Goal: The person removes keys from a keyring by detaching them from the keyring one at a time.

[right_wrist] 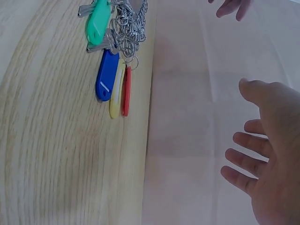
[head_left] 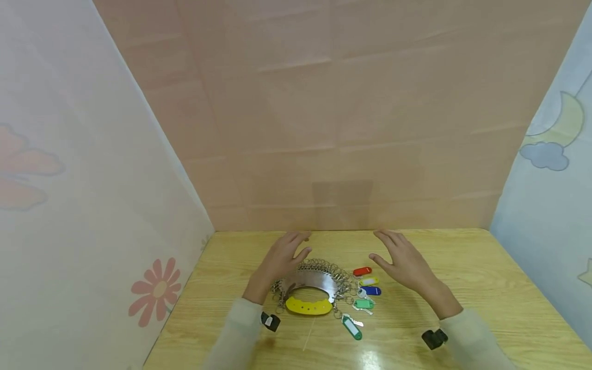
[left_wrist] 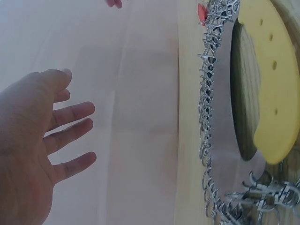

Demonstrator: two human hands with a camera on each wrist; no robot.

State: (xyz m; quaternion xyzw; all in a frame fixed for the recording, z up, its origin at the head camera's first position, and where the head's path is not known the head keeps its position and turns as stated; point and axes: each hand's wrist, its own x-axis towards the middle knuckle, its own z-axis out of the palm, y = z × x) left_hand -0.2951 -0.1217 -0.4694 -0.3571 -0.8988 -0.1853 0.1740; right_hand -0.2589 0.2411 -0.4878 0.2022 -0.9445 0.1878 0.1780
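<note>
A large metal key holder with a yellow handle (head_left: 309, 307) lies on the table, its curved steel plate (head_left: 312, 280) fringed with small rings and clips (left_wrist: 207, 103). Key tags hang at its right side: red (head_left: 362, 271), yellow (head_left: 369, 281), blue (head_left: 371, 291) and two green ones, the lower green tag (head_left: 352, 328) nearest the person. Keys show beside the green tags. My left hand (head_left: 282, 257) hovers above the holder's left side, fingers extended and holding nothing. To the right of the tags, my right hand (head_left: 404, 262) is raised with spread fingers, touching nothing.
The wooden table (head_left: 485, 288) meets a pinkish-tan cloth backdrop (head_left: 351, 128) at its far edge. Pale printed cloth walls stand on the left (head_left: 92, 154) and right (head_left: 546, 205). A dark wrist camera (head_left: 435, 339) sits on the right wrist.
</note>
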